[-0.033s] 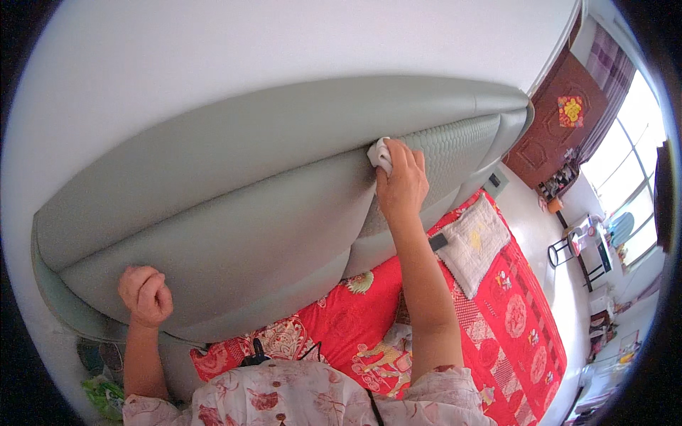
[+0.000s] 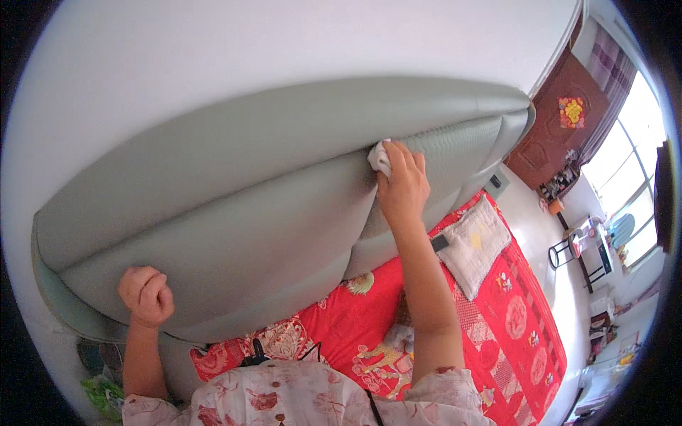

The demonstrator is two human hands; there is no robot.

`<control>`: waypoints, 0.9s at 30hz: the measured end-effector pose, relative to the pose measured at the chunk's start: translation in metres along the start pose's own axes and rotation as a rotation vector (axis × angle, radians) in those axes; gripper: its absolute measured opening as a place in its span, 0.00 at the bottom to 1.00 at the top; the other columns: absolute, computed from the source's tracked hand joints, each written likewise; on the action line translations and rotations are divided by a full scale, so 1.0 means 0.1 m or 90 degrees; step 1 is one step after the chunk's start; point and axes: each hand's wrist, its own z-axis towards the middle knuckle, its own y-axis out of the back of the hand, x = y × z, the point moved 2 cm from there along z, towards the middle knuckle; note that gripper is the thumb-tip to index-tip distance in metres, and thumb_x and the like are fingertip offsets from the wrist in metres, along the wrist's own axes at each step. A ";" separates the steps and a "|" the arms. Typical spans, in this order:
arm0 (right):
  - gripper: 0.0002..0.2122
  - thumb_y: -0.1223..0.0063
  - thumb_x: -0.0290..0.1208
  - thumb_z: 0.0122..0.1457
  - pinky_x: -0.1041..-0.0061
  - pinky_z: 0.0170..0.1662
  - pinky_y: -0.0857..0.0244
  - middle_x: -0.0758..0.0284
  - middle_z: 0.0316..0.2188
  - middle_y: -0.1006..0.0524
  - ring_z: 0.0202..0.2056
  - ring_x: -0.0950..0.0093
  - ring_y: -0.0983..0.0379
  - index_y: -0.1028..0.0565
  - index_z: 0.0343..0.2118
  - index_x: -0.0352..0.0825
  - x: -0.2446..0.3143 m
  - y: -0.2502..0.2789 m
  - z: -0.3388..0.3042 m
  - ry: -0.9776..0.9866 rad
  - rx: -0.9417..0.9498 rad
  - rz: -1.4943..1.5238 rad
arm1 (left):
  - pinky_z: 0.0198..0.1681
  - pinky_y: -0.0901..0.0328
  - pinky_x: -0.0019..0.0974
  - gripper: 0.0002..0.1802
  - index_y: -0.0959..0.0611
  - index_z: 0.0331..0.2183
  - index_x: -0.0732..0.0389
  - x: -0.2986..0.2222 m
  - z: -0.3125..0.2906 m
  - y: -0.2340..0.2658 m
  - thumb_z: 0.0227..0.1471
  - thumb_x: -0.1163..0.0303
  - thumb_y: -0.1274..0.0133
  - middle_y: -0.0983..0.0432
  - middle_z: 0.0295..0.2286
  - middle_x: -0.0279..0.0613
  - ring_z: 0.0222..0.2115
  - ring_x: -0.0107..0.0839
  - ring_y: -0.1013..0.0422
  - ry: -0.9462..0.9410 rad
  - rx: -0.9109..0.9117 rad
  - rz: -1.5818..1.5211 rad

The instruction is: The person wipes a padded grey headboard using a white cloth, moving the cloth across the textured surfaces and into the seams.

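Note:
A long padded grey-green headboard [image 2: 263,213] stretches across in front of me. In my right hand [image 2: 405,184] is a crumpled white cloth [image 2: 380,158], pinched by the fingers and pressed to the headboard at the seam below its upper roll, where the smooth panel meets the textured one. My left hand [image 2: 146,295] is curled into a fist by the lower left part of the headboard, seemingly resting against it. Nothing shows in that fist.
Below the headboard lies a bed with a red patterned cover [image 2: 511,312] and a pale pillow [image 2: 477,245]. A white wall [image 2: 284,42] rises behind. To the right are a brown door [image 2: 558,121], a window [image 2: 632,142] and a stool [image 2: 565,252]. A green bag [image 2: 103,394] sits at lower left.
My right hand and the white cloth have shifted very slightly downward along the seam. The left fist stays where it was.

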 end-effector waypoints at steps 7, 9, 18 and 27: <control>0.26 0.47 0.19 0.32 0.69 0.32 0.33 0.64 0.41 0.26 0.33 0.65 0.31 0.29 0.42 0.36 0.34 0.02 0.01 0.213 0.055 0.081 | 0.21 0.41 0.37 0.10 0.24 0.28 0.58 -0.01 0.00 0.03 0.36 0.76 0.50 0.30 0.27 0.40 0.20 0.37 0.35 0.033 0.018 0.049; 0.26 0.47 0.21 0.31 0.71 0.31 0.33 0.62 0.41 0.26 0.31 0.67 0.31 0.29 0.42 0.34 0.61 -0.02 -0.03 0.255 0.040 0.091 | 0.22 0.40 0.37 0.10 0.24 0.28 0.57 -0.02 0.02 0.01 0.35 0.76 0.50 0.30 0.27 0.38 0.20 0.36 0.34 0.039 0.025 0.042; 0.21 0.51 0.32 0.41 0.78 0.26 0.36 0.61 0.37 0.27 0.33 0.72 0.32 0.30 0.42 0.30 1.82 -0.11 -0.21 0.432 0.050 0.182 | 0.25 0.38 0.40 0.08 0.24 0.26 0.56 -0.04 0.04 -0.01 0.35 0.74 0.49 0.29 0.27 0.39 0.22 0.38 0.33 0.025 -0.006 0.014; 0.22 0.45 0.26 0.38 0.73 0.34 0.34 0.57 0.36 0.26 0.35 0.65 0.30 0.30 0.42 0.30 2.53 -0.16 -0.30 0.367 0.118 0.534 | 0.20 0.38 0.36 0.12 0.23 0.29 0.57 -0.03 0.10 0.09 0.34 0.73 0.46 0.28 0.28 0.40 0.20 0.36 0.33 0.034 -0.001 -0.014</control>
